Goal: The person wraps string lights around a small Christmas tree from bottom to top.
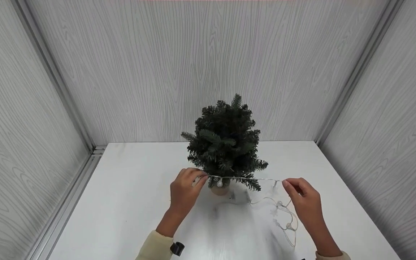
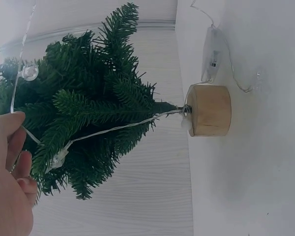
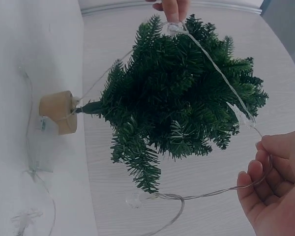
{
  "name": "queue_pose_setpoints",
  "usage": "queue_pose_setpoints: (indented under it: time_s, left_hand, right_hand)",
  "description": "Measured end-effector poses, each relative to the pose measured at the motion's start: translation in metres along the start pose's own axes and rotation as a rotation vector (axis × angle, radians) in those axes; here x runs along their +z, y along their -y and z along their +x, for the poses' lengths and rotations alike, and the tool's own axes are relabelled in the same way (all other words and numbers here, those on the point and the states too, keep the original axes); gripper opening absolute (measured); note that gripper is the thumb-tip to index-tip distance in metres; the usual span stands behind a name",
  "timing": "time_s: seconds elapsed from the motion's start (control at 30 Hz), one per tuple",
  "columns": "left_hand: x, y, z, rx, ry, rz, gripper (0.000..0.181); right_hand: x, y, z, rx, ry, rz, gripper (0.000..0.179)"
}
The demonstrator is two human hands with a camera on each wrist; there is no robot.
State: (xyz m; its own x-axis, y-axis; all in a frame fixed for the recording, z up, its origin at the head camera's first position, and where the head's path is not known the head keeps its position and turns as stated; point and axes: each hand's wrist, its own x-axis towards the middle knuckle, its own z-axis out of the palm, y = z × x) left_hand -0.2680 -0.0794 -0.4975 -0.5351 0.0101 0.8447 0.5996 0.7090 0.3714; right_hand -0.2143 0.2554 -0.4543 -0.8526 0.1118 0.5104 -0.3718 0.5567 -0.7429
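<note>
While a light string (image 1: 249, 178) spans the lower front of a green tree (image 1: 226, 141), I hold the stretch at both ends.
In my head view, my left hand (image 1: 185, 189) pinches it at the tree's 7 o'clock and my right hand (image 1: 304, 198) at its 4 o'clock, thumbs closed against forefingers; the string crosses at 6 o'clock, slack loops (image 1: 289, 226) show at the right hand's 7 o'clock, and the wooden base (image 1: 219, 191) stands on a white table (image 1: 121, 202).

Even, bright light leaves soft shadows and a pale glare on the white table (image 1: 132, 195).
</note>
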Motion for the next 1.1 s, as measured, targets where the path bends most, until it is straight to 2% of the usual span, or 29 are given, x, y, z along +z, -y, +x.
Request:
queue_pose_setpoints:
  time_s: [0.2,0.5,0.83,1.1]
  left_hand:
    - [0.007,-0.004,0.001,0.066,-0.028,0.1,0.012]
    - [0.016,-0.008,-0.002,0.055,-0.024,0.067,0.013]
    - [0.018,-0.013,-0.002,0.096,-0.037,0.172,0.012]
    - [0.02,-0.011,-0.003,0.115,-0.039,0.176,0.01]
  right_hand:
    - [-0.006,0.006,0.008,-0.028,-0.045,0.015,0.01]
    - [-0.013,0.011,0.014,-0.046,-0.082,0.033,0.011]
    - [-0.016,0.012,0.019,0.013,-0.109,0.042,0.015]
    - [-0.014,0.012,0.034,-0.037,-0.146,-0.02,0.016]
